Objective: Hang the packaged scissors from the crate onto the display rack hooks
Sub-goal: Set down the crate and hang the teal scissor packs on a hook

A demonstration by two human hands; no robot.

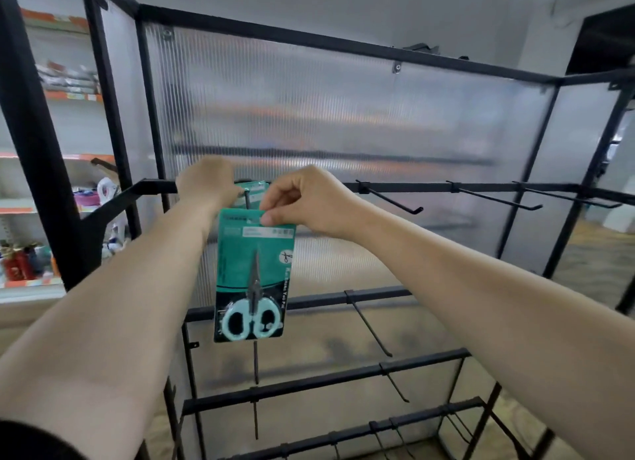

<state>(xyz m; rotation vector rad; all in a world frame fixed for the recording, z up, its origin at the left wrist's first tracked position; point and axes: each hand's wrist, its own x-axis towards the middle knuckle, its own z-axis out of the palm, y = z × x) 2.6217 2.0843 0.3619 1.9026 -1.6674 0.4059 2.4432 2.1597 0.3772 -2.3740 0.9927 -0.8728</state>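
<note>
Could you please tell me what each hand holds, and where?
The right hand pinches the scissors package by its top edge; what the left hand holds cannot be told.

Print down the scissors package perhaps reads "Shine You Pai".

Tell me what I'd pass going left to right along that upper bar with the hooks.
First the store shelves → black bracket → left hand → packaged scissors, pinched at the top by the right hand → first empty hook → second empty hook → third empty hook.
</note>
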